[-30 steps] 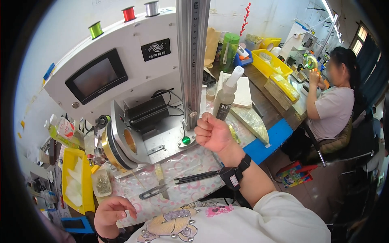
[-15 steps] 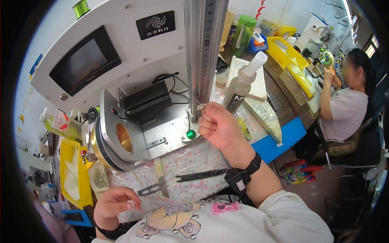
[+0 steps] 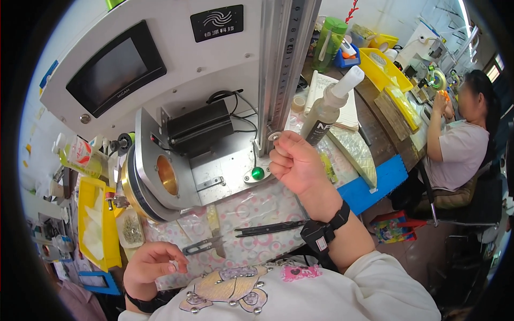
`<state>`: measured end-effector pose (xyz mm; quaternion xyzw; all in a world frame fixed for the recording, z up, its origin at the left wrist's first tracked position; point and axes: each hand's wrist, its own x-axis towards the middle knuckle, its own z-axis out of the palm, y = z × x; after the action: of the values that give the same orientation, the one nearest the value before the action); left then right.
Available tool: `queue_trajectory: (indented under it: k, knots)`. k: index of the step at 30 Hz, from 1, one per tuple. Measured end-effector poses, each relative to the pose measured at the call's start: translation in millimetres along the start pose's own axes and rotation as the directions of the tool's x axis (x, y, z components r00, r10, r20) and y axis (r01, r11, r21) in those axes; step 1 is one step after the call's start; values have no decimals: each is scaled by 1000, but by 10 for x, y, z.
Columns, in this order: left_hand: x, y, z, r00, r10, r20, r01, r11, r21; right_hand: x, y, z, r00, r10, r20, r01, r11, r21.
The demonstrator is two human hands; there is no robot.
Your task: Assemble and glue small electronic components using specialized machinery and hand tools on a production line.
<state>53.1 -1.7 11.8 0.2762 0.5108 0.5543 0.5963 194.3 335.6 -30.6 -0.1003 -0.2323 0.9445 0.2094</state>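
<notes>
We've got our R hand (image 3: 297, 165) curled nearly closed, thumb + index at a small metal disc (image 3: 274, 136) by the foot of the column (image 3: 284, 69); can't tell if it's gripped or just touched. Our L hand (image 3: 147, 267) is half-curled, thumb close to fingers; can't tell if it holds smth. Green button (image 3: 257, 173) sits just L of R hand, bottle (image 3: 324, 111) just beyond, snips (image 3: 209, 245) near L hand, tweezers (image 3: 270, 229) betw. both.

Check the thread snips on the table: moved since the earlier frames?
No. Against the machine's metal base, the thread snips show no clear shift, lying in front of it throughout; the camera view moved.
</notes>
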Motion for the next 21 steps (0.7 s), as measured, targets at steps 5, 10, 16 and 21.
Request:
queue_trajectory:
  k: [5, 10, 16, 21]
  knots:
    - [-5, 6, 14, 1000, -20, -13, 20, 1000, -17, -9, -2, 10, 1000, 1, -14, -1, 1000, 0]
    - [30, 12, 32, 1000, -17, -5, 17, 1000, -19, 12, 83, 51, 998, 23, -56, -24, 1000, -10]
    - [60, 37, 61, 1000, -17, 11, 18, 1000, -11, -13, 140, 97, 995, 69, -73, -65, 996, 62]
    - [9, 37, 32, 1000, -4, 21, 4, 1000, -4, -166, 234, 151, 933, -339, -122, 258, 866, -429]
